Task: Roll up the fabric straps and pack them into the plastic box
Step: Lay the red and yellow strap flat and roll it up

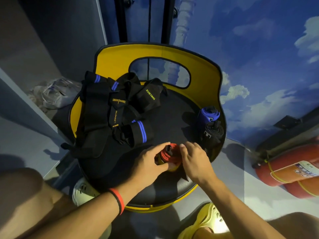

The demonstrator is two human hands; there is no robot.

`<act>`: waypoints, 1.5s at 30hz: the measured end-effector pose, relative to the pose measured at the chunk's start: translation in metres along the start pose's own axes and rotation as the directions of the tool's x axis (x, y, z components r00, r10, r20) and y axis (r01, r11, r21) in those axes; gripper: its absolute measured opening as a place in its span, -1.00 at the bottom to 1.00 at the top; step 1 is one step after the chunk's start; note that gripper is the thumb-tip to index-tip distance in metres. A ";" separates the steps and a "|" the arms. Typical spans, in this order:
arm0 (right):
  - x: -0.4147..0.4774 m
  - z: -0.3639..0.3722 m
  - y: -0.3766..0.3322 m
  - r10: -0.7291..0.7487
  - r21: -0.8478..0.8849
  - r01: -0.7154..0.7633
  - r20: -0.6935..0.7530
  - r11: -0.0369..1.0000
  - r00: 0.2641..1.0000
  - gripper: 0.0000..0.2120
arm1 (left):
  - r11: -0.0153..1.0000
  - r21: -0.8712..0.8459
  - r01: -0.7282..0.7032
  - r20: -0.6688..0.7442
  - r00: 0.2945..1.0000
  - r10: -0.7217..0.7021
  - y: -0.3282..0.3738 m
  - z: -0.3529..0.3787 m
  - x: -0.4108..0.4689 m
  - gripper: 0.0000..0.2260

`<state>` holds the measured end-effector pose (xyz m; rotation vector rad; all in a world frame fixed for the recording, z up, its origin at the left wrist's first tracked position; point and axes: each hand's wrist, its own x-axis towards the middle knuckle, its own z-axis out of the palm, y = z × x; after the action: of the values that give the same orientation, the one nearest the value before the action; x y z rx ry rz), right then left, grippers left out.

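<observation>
red strap (pixel 168 155), almost fully rolled, sits between both hands: the left hand (pixel 148 163) has its fingers curled round it, and the right hand (pixel 195 159) pinches its far side with bent fingers. past the right fingertips a blue roll (pixel 208 115) and a black roll (pixel 214 131) lie finished; past the left fingertips a heap of black straps (pixel 112 109) lies loose. nothing looks packed, and a blurred clear shape (pixel 53 94) beyond the heap may be the box.

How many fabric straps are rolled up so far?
3. A red rolled fabric strap is gripped between the left hand and right hand; a blue rolled fabric strap and a black rolled strap lie at the black seat's right edge. The loose pile may hide more.
</observation>
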<state>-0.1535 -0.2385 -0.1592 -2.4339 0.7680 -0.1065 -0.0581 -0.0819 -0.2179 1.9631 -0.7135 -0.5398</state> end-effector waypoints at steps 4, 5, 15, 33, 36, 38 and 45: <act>-0.002 -0.016 0.001 0.184 0.358 -0.252 0.213 0.899 0.959 -0.77 | 1.000 -0.027 -0.010 -0.025 1.000 0.009 0.001 0.001 -0.002 -0.35; -0.004 -0.019 0.000 0.166 0.404 -0.273 0.281 0.873 0.945 -0.73 | 0.999 -0.034 -0.010 -0.039 0.999 0.009 0.002 0.001 -0.002 -0.35; -0.003 0.017 0.026 -0.200 0.071 0.194 0.092 0.978 0.975 -0.14 | 0.996 -0.095 0.004 0.089 0.996 0.005 0.004 -0.007 -0.004 -0.25; 0.012 -0.007 -0.018 -0.182 0.036 0.180 0.078 0.983 0.980 -0.82 | 0.991 -0.105 -0.085 0.014 0.996 0.087 0.002 -0.001 -0.002 -0.31; 0.012 -0.013 -0.017 -0.139 0.271 0.124 0.036 0.954 0.990 -0.87 | 0.994 -0.063 -0.094 0.023 0.995 0.096 -0.003 -0.002 0.002 -0.34; 0.010 -0.017 -0.016 -0.042 0.513 0.011 0.049 0.858 0.998 -0.85 | 0.995 -0.030 -0.094 0.035 0.995 0.095 -0.006 -0.002 0.005 -0.33; 0.007 -0.015 -0.011 0.255 0.869 -0.251 0.151 0.426 0.955 -0.91 | 0.995 -0.043 -0.094 0.091 0.991 0.097 -0.003 -0.005 0.005 -0.26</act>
<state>-0.1458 -0.2431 -0.1413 -1.2779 0.7958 -0.3099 -0.0504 -0.0812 -0.2183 1.8677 -0.8452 -0.5857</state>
